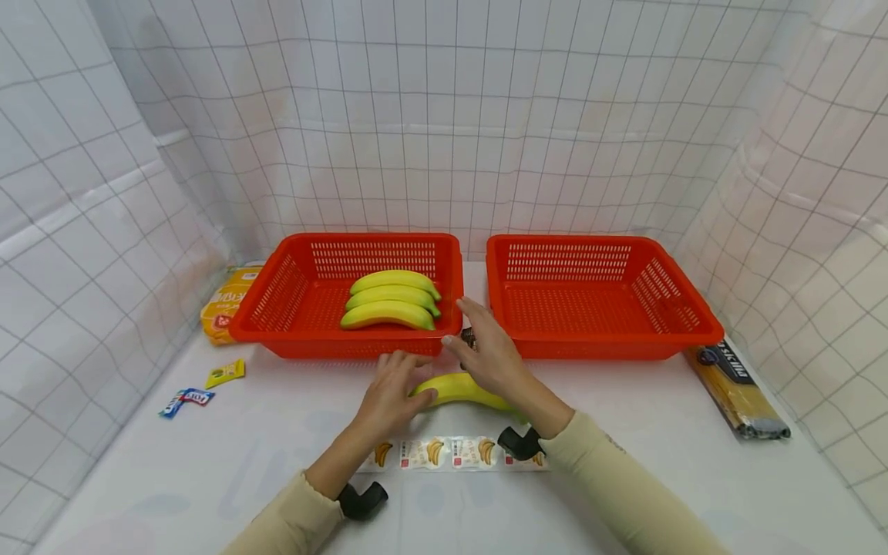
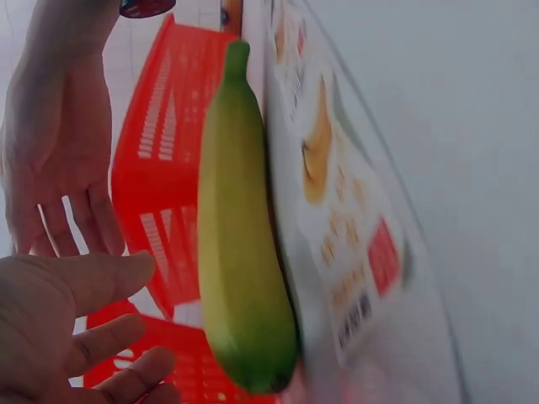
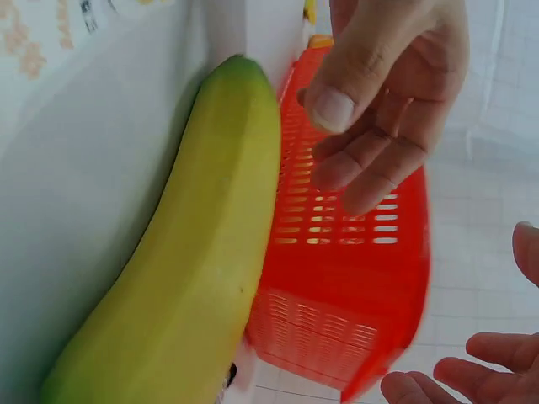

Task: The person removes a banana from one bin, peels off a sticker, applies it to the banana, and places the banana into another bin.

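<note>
A single yellow banana with green ends (image 1: 459, 388) lies crosswise on the white table in front of the baskets. My left hand (image 1: 391, 391) is by its left end, fingers loosely bent; in the left wrist view a gap shows between the thumb (image 2: 126, 273) and the banana (image 2: 240, 227). Above the banana's right part hovers my right hand (image 1: 489, 356), fingers spread and holding nothing. Three bananas (image 1: 388, 314) lie side by side in the left red basket (image 1: 277, 308). Part of the single banana is hidden behind the right hand in the head view.
To the right stands a second red basket (image 1: 590, 347). A strip of banana-printed labels (image 1: 423, 455) lies near the forearms. An orange package (image 1: 225, 304), a yellow packet (image 1: 225, 374) and blue wrappers (image 1: 186, 399) are at left; a spaghetti pack (image 1: 738, 389) is at right.
</note>
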Demonstrator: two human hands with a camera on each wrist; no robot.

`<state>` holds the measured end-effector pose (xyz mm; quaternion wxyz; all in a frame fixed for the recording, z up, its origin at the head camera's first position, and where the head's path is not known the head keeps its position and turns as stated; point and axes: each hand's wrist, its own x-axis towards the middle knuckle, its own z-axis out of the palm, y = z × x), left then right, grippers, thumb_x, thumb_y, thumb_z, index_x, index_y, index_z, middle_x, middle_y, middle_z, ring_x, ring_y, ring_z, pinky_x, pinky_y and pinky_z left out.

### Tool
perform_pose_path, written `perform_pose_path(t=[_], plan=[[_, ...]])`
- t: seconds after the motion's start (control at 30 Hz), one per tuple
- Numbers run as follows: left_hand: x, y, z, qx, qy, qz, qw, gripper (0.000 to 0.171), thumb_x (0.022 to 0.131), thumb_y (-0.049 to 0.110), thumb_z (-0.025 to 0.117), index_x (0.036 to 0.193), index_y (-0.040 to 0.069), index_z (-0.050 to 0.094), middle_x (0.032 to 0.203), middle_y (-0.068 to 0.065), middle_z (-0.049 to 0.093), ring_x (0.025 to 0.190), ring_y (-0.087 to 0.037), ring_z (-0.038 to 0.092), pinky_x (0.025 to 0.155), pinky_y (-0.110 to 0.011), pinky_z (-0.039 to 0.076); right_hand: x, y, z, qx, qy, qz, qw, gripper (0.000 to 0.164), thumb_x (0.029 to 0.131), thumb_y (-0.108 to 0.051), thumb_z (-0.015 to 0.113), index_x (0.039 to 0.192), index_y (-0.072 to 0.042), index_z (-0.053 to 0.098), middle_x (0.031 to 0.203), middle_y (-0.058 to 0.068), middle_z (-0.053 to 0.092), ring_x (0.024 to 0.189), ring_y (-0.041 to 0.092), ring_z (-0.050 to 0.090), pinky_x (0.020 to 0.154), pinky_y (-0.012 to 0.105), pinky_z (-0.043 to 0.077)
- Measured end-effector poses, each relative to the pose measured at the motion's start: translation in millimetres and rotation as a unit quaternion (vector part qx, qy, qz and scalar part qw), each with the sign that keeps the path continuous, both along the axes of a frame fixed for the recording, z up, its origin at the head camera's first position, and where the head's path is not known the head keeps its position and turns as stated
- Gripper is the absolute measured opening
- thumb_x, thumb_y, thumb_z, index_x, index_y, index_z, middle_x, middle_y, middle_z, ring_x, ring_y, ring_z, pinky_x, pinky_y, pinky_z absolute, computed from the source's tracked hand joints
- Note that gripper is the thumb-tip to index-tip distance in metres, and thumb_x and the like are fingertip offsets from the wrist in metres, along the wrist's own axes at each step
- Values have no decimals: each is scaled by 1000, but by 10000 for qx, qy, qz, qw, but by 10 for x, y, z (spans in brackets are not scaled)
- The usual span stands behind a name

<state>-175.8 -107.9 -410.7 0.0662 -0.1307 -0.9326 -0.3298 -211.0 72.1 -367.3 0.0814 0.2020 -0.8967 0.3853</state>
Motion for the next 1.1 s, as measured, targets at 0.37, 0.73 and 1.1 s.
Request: perform_pose_path(t=[0.37,0.73,1.1], plan=[[317,354,-10,206,97,-984,9949,31,78,17,74,107,13,67,102,-3,59,100,-16,45,86,-35,41,498,561,-38,338,306,-116,9989,52,86,-28,67,133,-12,50,132,9,53,118,27,51,95,50,46],[415,781,-163,-158,-247,-1840,9825,27,77,19,72,103,16,71,99,3,59,95,-11,44,85,-24,40,846,1252,-391,1048,282,-386,9933,40,77,-20,76,114,-13,63,109,0,62,102,18,51,82,38,48],[480,1093,-293,-169,-50,-1725,9848,27,75,19,73,101,18,72,96,5,58,94,-8,43,85,-22,36,976,1687,-567,1698,-777,-770,9794,34,73,-26,78,105,-19,68,91,-10,57,87,8,41,70,21,40]])
